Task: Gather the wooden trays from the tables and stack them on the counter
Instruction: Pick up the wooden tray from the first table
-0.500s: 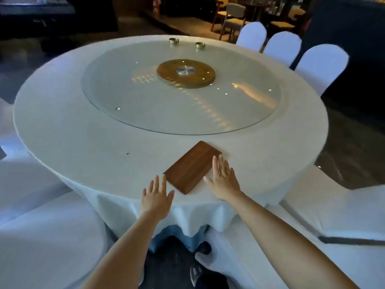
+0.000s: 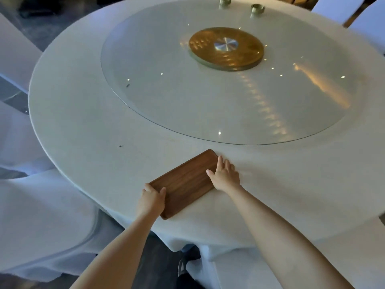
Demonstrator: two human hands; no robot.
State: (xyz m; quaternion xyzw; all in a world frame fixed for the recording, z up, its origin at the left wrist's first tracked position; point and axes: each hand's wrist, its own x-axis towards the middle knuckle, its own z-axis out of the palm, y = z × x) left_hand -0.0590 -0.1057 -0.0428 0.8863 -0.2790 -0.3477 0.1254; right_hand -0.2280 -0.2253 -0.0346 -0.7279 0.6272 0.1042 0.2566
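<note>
A dark brown wooden tray (image 2: 185, 182) lies flat near the front edge of a round table (image 2: 87, 126) covered in white cloth. My left hand (image 2: 151, 200) is curled over the tray's near-left edge, thumb on top. At the tray's right side rests my right hand (image 2: 225, 176), fingers along the long edge and thumb on the tray's surface. The tray's long axis runs diagonally, from near left to far right. No counter is in view.
A large glass turntable (image 2: 229, 113) with a round gold hub (image 2: 227, 49) fills the table's middle. Two small brass cups (image 2: 257, 9) stand at its far rim. White-covered chairs (image 2: 41, 215) crowd the table at left, right and far right. Dark floor shows below.
Both hands have closed in on the tray: the left now curls over its near edge, the right presses against its right side. The camera has moved closer and tilted down.
</note>
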